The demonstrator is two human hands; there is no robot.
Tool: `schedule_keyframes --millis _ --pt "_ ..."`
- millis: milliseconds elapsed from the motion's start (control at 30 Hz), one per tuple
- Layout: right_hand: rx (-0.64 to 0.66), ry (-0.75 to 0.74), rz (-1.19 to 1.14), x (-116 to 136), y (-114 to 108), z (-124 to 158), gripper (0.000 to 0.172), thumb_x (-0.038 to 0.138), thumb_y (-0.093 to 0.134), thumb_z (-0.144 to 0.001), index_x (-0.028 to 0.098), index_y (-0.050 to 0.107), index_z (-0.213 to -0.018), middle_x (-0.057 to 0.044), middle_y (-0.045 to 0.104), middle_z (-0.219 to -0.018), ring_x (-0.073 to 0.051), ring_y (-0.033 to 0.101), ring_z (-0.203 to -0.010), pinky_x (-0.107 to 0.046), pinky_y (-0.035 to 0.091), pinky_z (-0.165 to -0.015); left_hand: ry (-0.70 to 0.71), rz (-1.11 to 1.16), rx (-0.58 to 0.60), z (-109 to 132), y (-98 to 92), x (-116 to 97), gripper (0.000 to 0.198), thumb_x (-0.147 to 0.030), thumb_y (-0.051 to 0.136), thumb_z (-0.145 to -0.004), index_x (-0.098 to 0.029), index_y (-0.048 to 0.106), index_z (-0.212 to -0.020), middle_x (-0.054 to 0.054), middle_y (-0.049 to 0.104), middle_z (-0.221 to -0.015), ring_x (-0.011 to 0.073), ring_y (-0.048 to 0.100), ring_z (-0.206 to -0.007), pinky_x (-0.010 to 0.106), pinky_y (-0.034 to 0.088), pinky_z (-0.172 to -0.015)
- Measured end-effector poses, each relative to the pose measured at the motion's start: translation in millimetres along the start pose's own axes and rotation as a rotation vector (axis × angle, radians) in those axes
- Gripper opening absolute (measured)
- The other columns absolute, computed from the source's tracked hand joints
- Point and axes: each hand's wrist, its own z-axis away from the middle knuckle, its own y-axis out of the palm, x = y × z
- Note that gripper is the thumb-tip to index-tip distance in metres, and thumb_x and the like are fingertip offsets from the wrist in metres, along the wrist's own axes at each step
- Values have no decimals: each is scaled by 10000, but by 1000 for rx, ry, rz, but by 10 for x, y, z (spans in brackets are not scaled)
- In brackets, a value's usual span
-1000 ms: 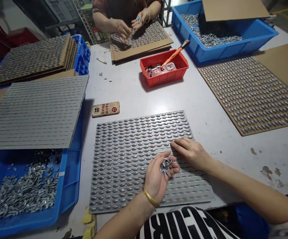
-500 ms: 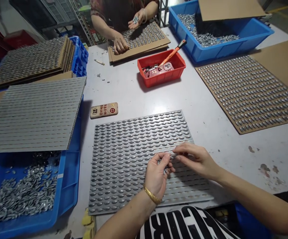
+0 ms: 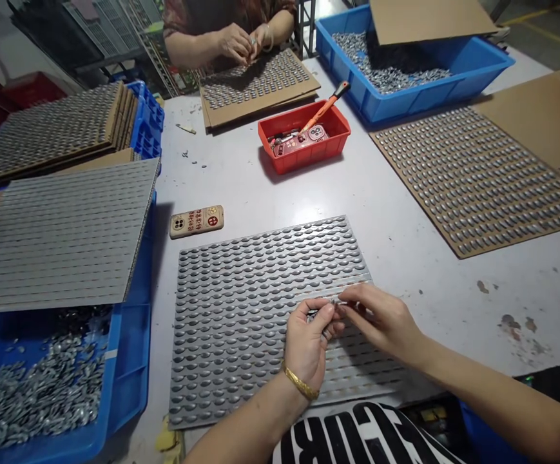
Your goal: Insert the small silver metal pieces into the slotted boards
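Observation:
Rows of small oval metal pieces cover the left and upper parts of a grey slotted board [image 3: 231, 309] in front of me; its lower right shows bare slotted strips. Over that board, my left hand [image 3: 308, 338], with a gold bracelet [image 3: 299, 381] at the wrist, is closed around several of the small metal pieces [image 3: 312, 314]. My right hand [image 3: 381, 316] comes in from the right, its thumb and forefinger pinched at the left fingertips. A small metal piece [image 3: 335, 301] shows between the two hands, partly covered by fingers.
Left, a blue bin [image 3: 129, 367] of metal pieces sits under a grey board [image 3: 62, 232]. A phone [image 3: 196, 222] and a red tray [image 3: 308, 154] lie ahead. A filled cardboard sheet [image 3: 482, 174] and another blue bin [image 3: 434, 106] stand right. Across the table, a co-worker's hands [image 3: 245, 44] meet.
My fingertips have come closer together around the small piece. The co-worker's hands have risen off their board and joined. Another hand appears at the right edge. The view has shifted slightly.

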Motion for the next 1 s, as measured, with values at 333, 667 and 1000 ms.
schedule_keyframes --millis 333,667,1000 --pt "41 3 -39 -181 -7 5 256 170 488 -919 240 608 -1134 -71 647 -956 -176 634 -848 -306 555 -707 -133 105 21 -10 59 -1 192 -210 584 -821 -99 653 -961 124 659 -1017 188 628 -895 368 522 -846" --pt "132 -155 268 -596 2 -178 216 102 444 -909 189 617 -1005 -73 640 -944 -175 584 -861 -298 510 -720 -173 26 -5 34 71 -59 146 -192 565 -831 -140 541 -966 118 686 -933 167 666 -759 347 537 -787" --pt "170 -189 312 -567 -39 -201 241 102 436 -900 186 603 -1053 -100 616 -988 -192 582 -891 -319 524 -730 -140 6 -22 7 39 -67 231 -225 677 -781 -138 596 -979 108 684 -945 140 656 -756 300 544 -764"
